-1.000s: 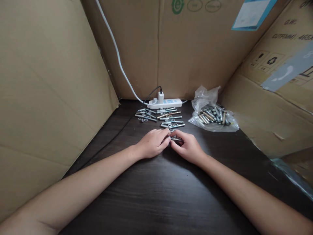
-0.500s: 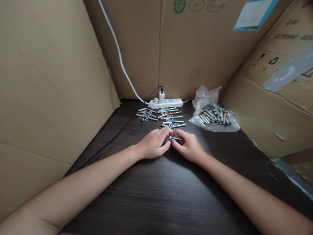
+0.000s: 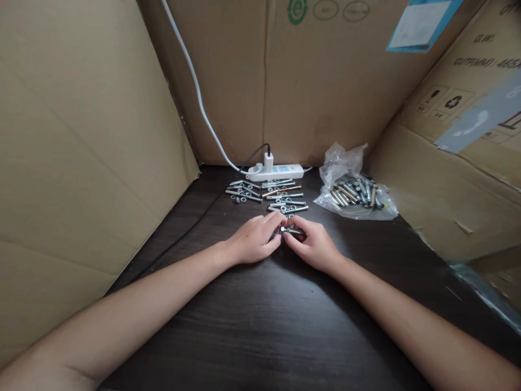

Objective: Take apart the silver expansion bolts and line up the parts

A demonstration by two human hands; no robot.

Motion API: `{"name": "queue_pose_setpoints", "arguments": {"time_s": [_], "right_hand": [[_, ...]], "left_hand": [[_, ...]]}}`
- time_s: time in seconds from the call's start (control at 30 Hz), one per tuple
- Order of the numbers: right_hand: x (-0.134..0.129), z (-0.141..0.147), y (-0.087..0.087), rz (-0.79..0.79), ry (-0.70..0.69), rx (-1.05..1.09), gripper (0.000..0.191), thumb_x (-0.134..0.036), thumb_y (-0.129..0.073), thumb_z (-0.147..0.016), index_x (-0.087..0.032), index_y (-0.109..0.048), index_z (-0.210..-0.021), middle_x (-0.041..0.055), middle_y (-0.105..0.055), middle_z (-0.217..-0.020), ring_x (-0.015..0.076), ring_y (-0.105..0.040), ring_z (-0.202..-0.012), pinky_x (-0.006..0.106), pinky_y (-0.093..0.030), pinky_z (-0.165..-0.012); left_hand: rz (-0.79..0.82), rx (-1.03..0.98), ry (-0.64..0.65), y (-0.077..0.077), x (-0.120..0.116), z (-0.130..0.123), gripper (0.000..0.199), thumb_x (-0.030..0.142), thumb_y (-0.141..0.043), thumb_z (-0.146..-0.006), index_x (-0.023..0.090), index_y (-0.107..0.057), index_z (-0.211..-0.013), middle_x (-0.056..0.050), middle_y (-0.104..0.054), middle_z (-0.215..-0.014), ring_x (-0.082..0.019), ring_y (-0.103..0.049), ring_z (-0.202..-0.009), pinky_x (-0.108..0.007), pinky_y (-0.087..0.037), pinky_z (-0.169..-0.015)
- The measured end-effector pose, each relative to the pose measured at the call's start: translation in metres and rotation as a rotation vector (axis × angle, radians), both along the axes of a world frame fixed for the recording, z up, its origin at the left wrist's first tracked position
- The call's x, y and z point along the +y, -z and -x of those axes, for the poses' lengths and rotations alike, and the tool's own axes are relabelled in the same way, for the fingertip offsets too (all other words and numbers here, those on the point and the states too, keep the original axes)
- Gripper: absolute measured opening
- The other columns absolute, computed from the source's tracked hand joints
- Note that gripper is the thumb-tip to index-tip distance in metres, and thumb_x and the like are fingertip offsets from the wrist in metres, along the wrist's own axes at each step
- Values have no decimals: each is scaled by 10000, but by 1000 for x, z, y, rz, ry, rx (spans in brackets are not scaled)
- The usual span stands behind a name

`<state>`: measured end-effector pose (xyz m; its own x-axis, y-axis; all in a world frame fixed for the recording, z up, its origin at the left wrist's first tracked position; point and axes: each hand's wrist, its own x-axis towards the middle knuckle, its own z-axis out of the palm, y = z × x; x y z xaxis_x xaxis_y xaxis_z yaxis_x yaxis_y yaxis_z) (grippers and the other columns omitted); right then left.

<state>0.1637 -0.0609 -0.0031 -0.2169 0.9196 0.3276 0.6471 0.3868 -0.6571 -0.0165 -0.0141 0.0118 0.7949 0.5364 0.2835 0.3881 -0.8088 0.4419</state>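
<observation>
Between my two hands, close above the dark table, is a metal bolt with a bright hex end pointing left. My right hand is closed on its shank, thumb and fingers pinching from both sides. The thumb and fingers of my left hand are curled round the hex end; whether it is a head or a nut I cannot make out. Just beyond my fingertips lie several loose bolts, with washers and nuts scattered among them. My fingers hide part of the bolt.
At the back stands a white power strip with a plugged-in adapter. A black cable runs along the left. A clear plastic bag of bolts lies at back right. Cardboard walls enclose the table.
The hex end has turned slightly and now shows brighter between my fingertips. Both hands stay nearly in place; the view has shifted a little.
</observation>
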Motion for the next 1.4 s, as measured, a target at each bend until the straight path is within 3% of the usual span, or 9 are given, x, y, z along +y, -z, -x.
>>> {"name": "queue_pose_setpoints", "arguments": {"time_s": [0.63, 1.17, 1.3, 1.4], "right_hand": [[-1, 1, -4, 10, 9, -9, 117, -276, -523, -825, -187, -587, -865, -25, -575, -655, 112, -484, -576, 215, -356, -570], [-1, 1, -3, -27, 62, -54, 127, -287, -506, -822, -198, -586, -865, -13, -580, -661, 123, -489, -573, 222, -365, -563], [-1, 1, -3, -22, 121, -50, 141, -291, -512, -826, -195, -591, -893, -16, -575, -654, 123, -491, -564, 225, -370, -564], [-1, 1, -3, -22, 116, -29, 170, -311, -502, -844, -191, -588, -928, -14, -571, -653, 126, -496, -564, 229, -370, -559]], "left_hand": [[-53, 58, -58, 5, 5, -1, 175, 286, -359, -937, 183, -492, -890, -19, -608, -875, -167, -553, -787, -298, -386, -717], [50, -30, -119, 6, 8, -1, 260, 296, -348, -934, 182, -523, -778, -6, -555, -730, -147, -482, -684, -268, -331, -662], [160, -114, -155, 7, 8, -2, 187, 286, -436, -881, 176, -522, -756, 10, -522, -684, -130, -446, -646, -250, -316, -621], [445, -337, -185, 5, 6, -6, 188, 315, -458, -862, 169, -500, -752, 20, -486, -655, -110, -427, -607, -226, -323, -577]]}}
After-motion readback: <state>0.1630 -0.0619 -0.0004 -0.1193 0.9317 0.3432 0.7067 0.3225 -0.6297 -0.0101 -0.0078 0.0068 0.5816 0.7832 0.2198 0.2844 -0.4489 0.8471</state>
